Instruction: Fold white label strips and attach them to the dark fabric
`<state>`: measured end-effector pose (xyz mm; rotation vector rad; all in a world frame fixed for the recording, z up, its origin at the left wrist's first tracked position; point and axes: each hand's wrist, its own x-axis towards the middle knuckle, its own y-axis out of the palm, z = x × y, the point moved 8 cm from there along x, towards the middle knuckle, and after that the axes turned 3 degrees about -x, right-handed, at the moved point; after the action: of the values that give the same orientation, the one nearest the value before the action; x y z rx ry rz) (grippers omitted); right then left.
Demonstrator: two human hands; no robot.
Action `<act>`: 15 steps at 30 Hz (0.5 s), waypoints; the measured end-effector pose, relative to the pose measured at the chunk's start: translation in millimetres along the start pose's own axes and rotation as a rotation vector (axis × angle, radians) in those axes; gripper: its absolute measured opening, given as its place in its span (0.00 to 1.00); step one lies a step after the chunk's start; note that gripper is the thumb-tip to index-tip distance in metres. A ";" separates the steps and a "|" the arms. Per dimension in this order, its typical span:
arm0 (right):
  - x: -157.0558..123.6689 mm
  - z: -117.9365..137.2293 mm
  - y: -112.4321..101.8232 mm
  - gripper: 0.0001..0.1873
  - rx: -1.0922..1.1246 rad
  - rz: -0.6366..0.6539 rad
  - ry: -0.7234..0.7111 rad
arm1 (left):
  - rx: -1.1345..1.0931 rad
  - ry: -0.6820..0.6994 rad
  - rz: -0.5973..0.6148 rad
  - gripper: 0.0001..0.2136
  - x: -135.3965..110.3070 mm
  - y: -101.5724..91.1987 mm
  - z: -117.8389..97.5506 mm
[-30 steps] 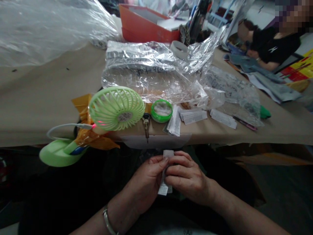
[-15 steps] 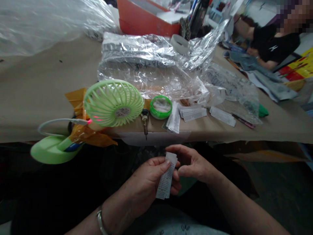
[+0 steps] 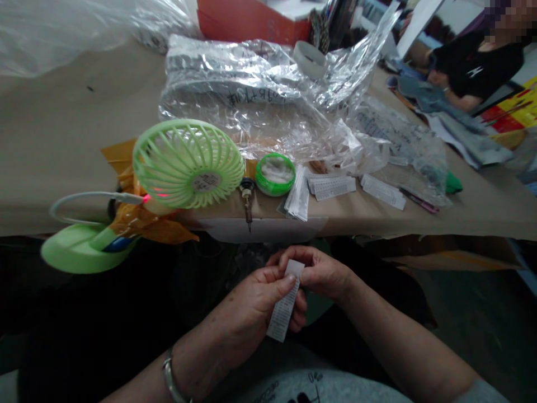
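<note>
Table (image 3: 84,129), brown-topped, runs across the view; we see its near edge just beyond the hands. Upper L, a clear plastic sheet (image 3: 54,33) lies crumpled. Mid-table there's a big clear bag (image 3: 247,106) w/ dark handwriting, and to its R a second clear bag (image 3: 403,140), also marked. Far R, a co-worker in a black top (image 3: 478,67) sits by some blue-grey cloth (image 3: 436,103). Behind the big bag, a red box (image 3: 251,22), partly cut off by the frame. Near L, a lt-green fan (image 3: 184,162) w/ orange tape at its neck and a white cable (image 3: 84,196) plugged in.

Our L hand (image 3: 255,296) has its thumb pressed on the face of a white printed label (image 3: 283,319), fingers curled behind it. Our R hand (image 3: 323,271) is at the label's upper end, thumb tip on its R edge, index bent behind; we can't tell how firmly it's pinching. Label's tilted, below the table edge, over the lap; single or several, can't tell.

Next size down: green tub (image 3: 272,189) w/ white filling; tape roll (image 3: 308,68) on the big bag; fanned labels (image 3: 333,186) R of the tub; pointed tool (image 3: 246,207) b/w fan and tub, tip toward us; metal bracelet (image 3: 168,375) on the L wrist.
</note>
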<state>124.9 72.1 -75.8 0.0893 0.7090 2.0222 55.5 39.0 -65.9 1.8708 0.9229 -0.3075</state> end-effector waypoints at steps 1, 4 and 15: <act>0.0 0.0 -0.2 0.17 -0.023 -0.006 -0.001 | -0.004 0.002 -0.004 0.12 0.0 -0.3 -0.3; -2.9 7.7 0.2 0.21 -0.195 -0.060 -0.045 | -0.017 0.013 -0.020 0.11 -0.7 -1.4 -3.1; -23.0 56.6 35.2 0.15 -1.330 -0.351 -0.463 | -0.011 0.093 -0.113 0.08 -2.8 -15.3 -14.4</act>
<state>129.3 65.5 -5.8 -0.3152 -0.8941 1.6678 40.1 53.4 -67.6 1.8392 1.0939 -0.2858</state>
